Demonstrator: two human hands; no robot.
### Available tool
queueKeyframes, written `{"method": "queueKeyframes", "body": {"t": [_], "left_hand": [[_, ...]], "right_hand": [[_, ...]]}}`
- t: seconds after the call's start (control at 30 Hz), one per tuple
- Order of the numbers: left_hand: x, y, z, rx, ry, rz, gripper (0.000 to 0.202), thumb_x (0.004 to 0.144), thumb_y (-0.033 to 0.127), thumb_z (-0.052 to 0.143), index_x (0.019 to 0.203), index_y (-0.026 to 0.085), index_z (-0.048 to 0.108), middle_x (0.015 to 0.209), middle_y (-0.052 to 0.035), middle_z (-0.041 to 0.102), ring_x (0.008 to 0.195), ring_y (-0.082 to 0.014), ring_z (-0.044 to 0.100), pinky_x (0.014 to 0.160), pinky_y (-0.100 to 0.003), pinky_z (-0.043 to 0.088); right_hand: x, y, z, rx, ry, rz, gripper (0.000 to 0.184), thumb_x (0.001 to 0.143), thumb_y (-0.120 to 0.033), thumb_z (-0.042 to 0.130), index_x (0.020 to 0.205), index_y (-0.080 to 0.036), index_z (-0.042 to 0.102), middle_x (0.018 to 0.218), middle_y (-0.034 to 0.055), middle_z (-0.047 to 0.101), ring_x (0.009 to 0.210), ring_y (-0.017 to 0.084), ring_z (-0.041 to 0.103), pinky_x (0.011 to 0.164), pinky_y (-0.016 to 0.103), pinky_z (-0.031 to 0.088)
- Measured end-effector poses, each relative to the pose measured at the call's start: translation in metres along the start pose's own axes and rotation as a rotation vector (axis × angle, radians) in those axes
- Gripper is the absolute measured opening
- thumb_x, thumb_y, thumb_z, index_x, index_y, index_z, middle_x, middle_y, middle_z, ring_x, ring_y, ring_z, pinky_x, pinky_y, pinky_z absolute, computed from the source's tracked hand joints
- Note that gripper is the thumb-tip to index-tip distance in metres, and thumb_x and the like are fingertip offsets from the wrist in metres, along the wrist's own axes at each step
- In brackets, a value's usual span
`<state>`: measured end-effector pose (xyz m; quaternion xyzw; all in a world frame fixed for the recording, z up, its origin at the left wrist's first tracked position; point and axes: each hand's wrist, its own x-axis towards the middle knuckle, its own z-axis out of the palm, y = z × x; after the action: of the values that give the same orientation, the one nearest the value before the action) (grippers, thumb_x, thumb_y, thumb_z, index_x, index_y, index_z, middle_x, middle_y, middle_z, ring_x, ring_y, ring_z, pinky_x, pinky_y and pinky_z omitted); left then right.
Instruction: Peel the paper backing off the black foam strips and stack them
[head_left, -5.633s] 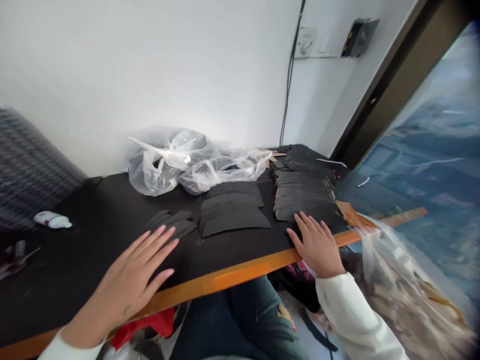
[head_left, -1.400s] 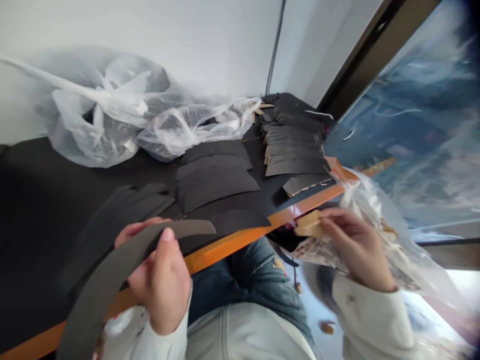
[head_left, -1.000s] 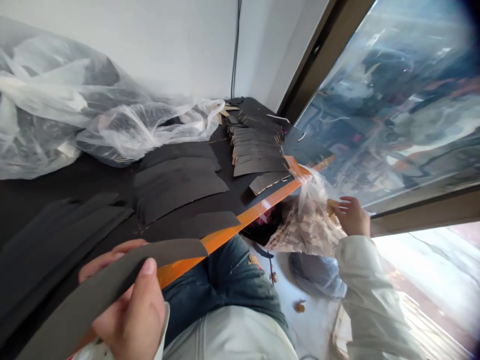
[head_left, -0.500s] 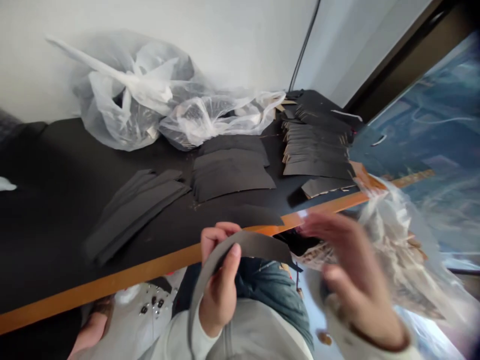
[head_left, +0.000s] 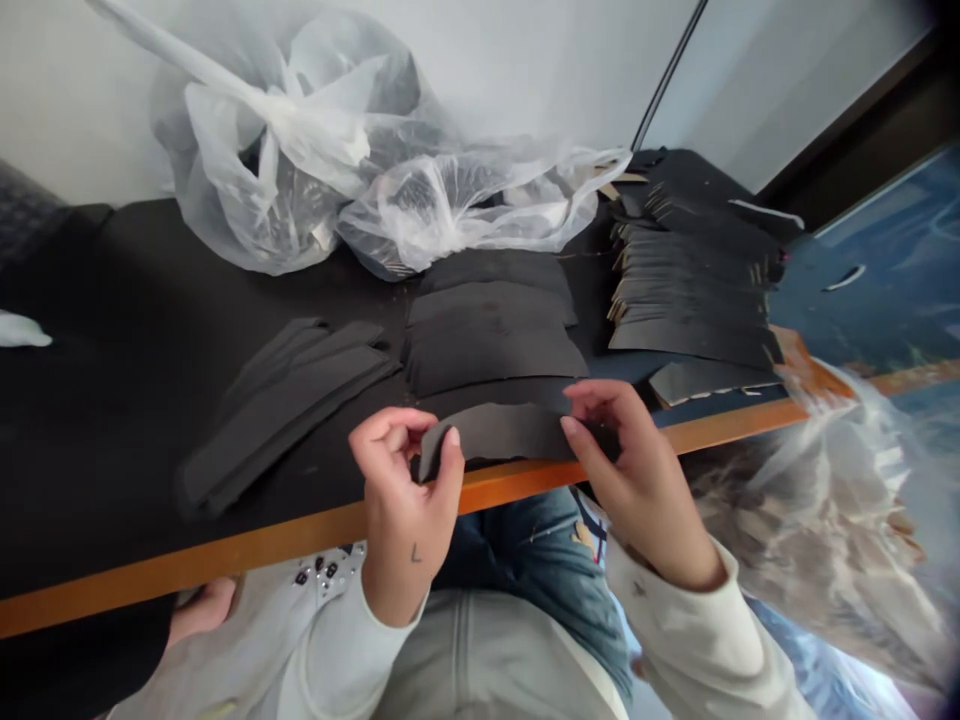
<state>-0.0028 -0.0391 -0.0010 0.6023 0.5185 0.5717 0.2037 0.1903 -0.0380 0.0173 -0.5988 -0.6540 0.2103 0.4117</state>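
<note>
My left hand (head_left: 405, 500) and my right hand (head_left: 637, 480) both pinch a curved dark grey strip (head_left: 499, 432), one at each end, just above the orange front edge of the black table (head_left: 112, 420). My left thumb and fingers close on its left end, my right fingers on its right end. Behind the strip lie a stack of wide curved black pieces (head_left: 491, 335) and, to the left, a fan of narrow dark strips (head_left: 289, 400).
Two clear plastic bags (head_left: 315, 150) sit at the back by the white wall. A long row of black card pieces (head_left: 694, 290) runs along the right. Another clear bag (head_left: 832, 500) with light pieces hangs off the right edge. A white object (head_left: 21, 328) lies far left.
My right hand has come away from the bag on the right and taken the strip's right end. My left hand has brought the strip up over the table's edge.
</note>
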Motion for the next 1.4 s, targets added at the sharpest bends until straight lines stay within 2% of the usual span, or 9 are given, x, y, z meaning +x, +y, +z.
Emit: {"method": "queueKeyframes", "body": {"t": [0.17,0.37,0.83,1.03,1.27,1.4], "left_hand": [[0.0,-0.009,0.002,0.127,-0.145,-0.029,0.048,0.087,0.008,0.059,0.126,0.022,0.035,0.092,0.0003,0.057,0.087,-0.0118,0.061,0.079,-0.025,0.051],[0.002,-0.009,-0.001,0.239,-0.215,-0.105,0.053,0.087,0.008,0.058,0.132,0.021,0.033,0.09,0.0009,0.057,0.082,-0.0118,0.06,0.078,-0.026,0.052],[0.005,-0.004,0.003,0.274,-0.204,-0.132,0.06,0.084,0.007,0.06,0.134,0.02,0.03,0.087,0.0017,0.057,0.078,-0.0118,0.062,0.077,-0.027,0.055],[0.006,-0.003,0.006,0.287,-0.194,-0.078,0.061,0.083,0.005,0.06,0.135,0.018,0.029,0.087,0.0021,0.055,0.076,-0.0105,0.062,0.074,-0.024,0.055],[0.004,-0.005,0.009,0.318,-0.192,-0.061,0.064,0.083,0.004,0.06,0.137,0.017,0.028,0.089,0.0015,0.054,0.08,-0.0112,0.062,0.08,-0.028,0.055],[0.002,-0.005,0.008,0.333,-0.198,-0.056,0.066,0.083,0.004,0.06,0.139,0.018,0.028,0.091,0.0006,0.054,0.082,-0.0119,0.061,0.082,-0.029,0.054]], "right_hand": [[0.015,0.01,0.012,-0.154,-0.003,0.03,0.024,0.084,-0.033,0.069,0.101,-0.023,0.057,0.079,-0.0013,0.057,0.075,0.016,0.057,0.071,0.028,0.047],[0.015,0.015,0.014,-0.174,-0.108,0.046,0.008,0.086,-0.03,0.067,0.088,-0.024,0.062,0.084,0.0004,0.063,0.077,0.016,0.061,0.071,0.028,0.046],[0.016,0.014,0.012,-0.217,-0.157,0.057,0.005,0.087,-0.029,0.069,0.087,-0.025,0.065,0.087,-0.0024,0.065,0.076,0.013,0.064,0.07,0.026,0.045],[0.016,0.013,0.011,-0.232,-0.166,0.073,0.005,0.088,-0.03,0.068,0.087,-0.025,0.065,0.088,-0.0017,0.066,0.075,0.014,0.064,0.068,0.027,0.045],[0.017,0.011,0.01,-0.278,-0.191,0.086,0.006,0.088,-0.031,0.068,0.087,-0.026,0.067,0.088,-0.0011,0.066,0.074,0.015,0.063,0.065,0.027,0.045],[0.017,0.01,0.011,-0.282,-0.193,0.082,0.007,0.09,-0.031,0.065,0.093,-0.027,0.07,0.09,0.0006,0.067,0.076,0.016,0.065,0.065,0.027,0.046]]}}
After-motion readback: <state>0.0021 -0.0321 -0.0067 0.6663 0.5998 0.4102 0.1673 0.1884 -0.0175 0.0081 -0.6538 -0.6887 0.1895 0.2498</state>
